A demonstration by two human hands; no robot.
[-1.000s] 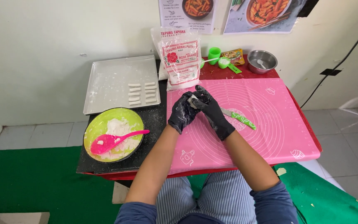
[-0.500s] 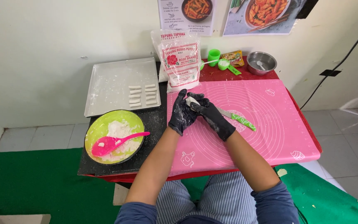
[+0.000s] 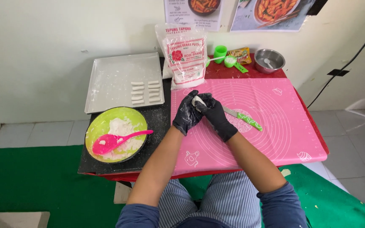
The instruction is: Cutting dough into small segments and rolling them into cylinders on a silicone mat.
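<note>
Ideally both gloved hands, left hand point(image 3: 186, 116) and right hand point(image 3: 217, 118), clamped seemingly around the white dough lump point(image 3: 197, 101), press evenly above the pink mat point(image 3: 271, 122).

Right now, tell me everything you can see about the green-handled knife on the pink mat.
The knife has a bright green handle with pale marks and a short grey blade. It lies flat on the pink mat, slanted, handle toward the lower right and blade toward the upper left. The blade's tip runs behind the right hand, which is black-gloved; whether they touch cannot be told. Nothing grips it.
</note>
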